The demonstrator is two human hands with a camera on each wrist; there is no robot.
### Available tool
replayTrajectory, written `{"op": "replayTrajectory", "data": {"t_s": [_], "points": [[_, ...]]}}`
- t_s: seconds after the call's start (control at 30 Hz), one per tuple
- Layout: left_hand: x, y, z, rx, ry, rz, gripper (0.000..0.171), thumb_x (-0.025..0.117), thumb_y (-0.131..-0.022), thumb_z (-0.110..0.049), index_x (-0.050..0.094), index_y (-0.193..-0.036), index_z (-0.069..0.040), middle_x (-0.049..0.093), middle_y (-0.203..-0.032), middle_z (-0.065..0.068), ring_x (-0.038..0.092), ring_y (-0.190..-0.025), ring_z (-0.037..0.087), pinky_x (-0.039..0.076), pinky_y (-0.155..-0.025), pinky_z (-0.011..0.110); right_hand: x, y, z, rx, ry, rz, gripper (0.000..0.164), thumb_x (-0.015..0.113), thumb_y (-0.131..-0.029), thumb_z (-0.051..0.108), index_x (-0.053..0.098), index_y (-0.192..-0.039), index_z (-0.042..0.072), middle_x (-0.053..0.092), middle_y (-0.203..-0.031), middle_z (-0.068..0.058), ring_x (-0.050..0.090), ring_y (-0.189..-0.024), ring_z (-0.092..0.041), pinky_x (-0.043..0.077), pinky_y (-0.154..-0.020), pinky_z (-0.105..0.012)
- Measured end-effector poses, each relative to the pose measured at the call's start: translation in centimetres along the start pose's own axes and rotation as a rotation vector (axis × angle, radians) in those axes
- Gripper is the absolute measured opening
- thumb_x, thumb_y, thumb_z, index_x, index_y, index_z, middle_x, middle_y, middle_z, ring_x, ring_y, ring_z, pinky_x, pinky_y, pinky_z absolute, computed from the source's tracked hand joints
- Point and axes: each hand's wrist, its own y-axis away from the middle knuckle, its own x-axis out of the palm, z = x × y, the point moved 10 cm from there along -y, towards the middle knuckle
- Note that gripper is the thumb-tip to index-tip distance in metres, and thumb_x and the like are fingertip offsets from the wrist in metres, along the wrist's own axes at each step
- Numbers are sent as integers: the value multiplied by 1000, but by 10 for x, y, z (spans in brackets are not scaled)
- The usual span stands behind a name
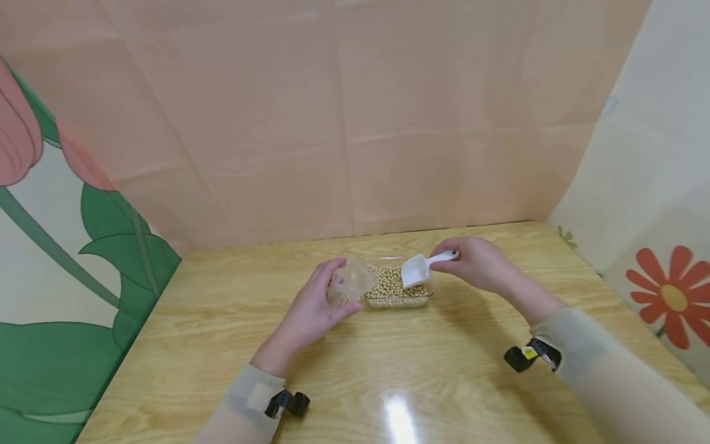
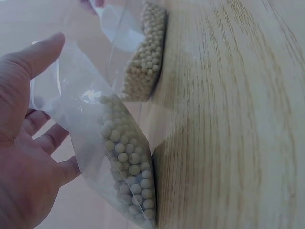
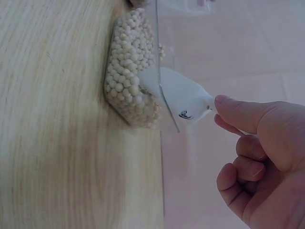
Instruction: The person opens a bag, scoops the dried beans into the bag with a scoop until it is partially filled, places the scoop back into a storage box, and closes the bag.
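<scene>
My left hand [image 1: 313, 308] holds a clear plastic bag [image 1: 353, 279] between its thumb and fingers. Round pale beans [image 2: 134, 169], like soybeans, fill the lower part of this bag, which stands on the table. Right beside it is a clear rectangular container [image 1: 398, 303] holding a heap of the same beans [image 1: 386, 282]. Thumb and forefinger of my right hand [image 1: 479, 262] pinch the handle of a small white scoop [image 1: 415, 271]. The scoop tilts over the container's right side, its front end down at the beans, as the right wrist view shows.
Both things stand on a wood-grain table [image 1: 222, 320], toward its far edge. Behind it hangs a pink cloth backdrop [image 1: 344, 135]. Flower-printed panels [image 1: 673, 296] rise at the left and right sides. Each wrist wears a black camera mount [image 1: 521, 356].
</scene>
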Motion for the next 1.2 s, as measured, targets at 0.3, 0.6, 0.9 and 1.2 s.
{"op": "replayTrajectory", "data": {"t_s": [0.3, 0.6, 0.9, 1.2], "points": [[3, 1, 0, -6, 8, 12, 95, 93, -93, -27, 37, -170, -17, 46, -166, 4, 59, -137, 27, 51, -115, 51, 19, 1, -7, 7, -31, 7, 20, 83, -102, 29, 84, -115, 14, 80, -104, -2, 67, -82, -17, 52, -71, -38], [2, 0, 1, -21, 10, 3, 96, 93, -92, -28, 38, -170, -18, 47, -165, 3, 60, -136, 27, 53, -113, 51, 29, 0, -13, 15, -131, -3, 23, 84, -101, 29, 85, -116, 11, 81, -107, -4, 70, -91, -19, 55, -78, -38], [3, 2, 4, -23, 26, 6, 94, 92, -94, -30, 37, -170, -20, 47, -165, 0, 60, -135, 25, 54, -111, 50, 46, 0, -27, 93, -275, 25, 29, 85, -101, 29, 84, -121, 9, 80, -108, -7, 69, -91, -21, 55, -75, -34], [2, 1, 4, -27, 22, 4, 95, 93, -94, -29, 37, -170, -21, 46, -166, 1, 60, -134, 26, 54, -111, 50, 62, 0, -37, 162, -401, 45, 35, 87, -99, 34, 83, -126, 12, 81, -119, -7, 73, -107, -23, 57, -92, -37]]}}
